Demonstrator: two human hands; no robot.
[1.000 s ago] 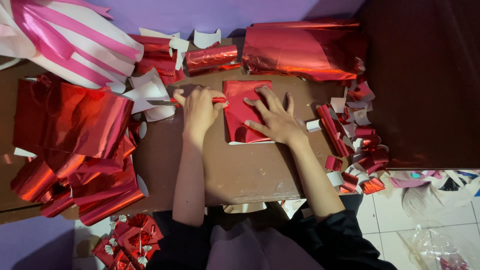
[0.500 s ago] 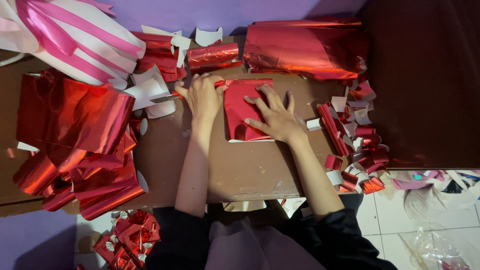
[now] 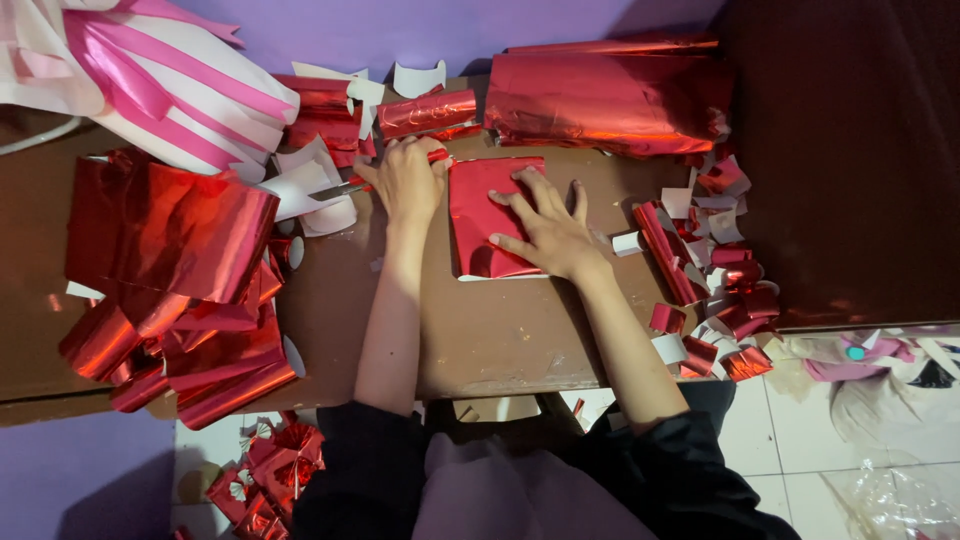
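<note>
A square red foil sheet (image 3: 478,215) with a white underside lies on the brown table (image 3: 500,330) in front of me. My right hand (image 3: 545,228) presses flat on its right half, fingers spread. At the sheet's far left corner, my left hand (image 3: 405,180) is closed around a red-handled cutting tool (image 3: 437,156). The tool's metal tip (image 3: 340,188) sticks out to the left over white paper scraps. Which kind of tool it is, I cannot tell.
A heap of red foil strips (image 3: 170,270) fills the table's left. A large foil roll (image 3: 600,100) and a small one (image 3: 425,112) lie at the back. Foil offcuts (image 3: 715,280) litter the right edge. Pink-striped wrapping (image 3: 170,90) is far left; folded red fans (image 3: 270,470) lie on the floor.
My left hand has slid with the tool along the sheet's left edge to its far corner. The right hand has stayed pressed on the foil.
</note>
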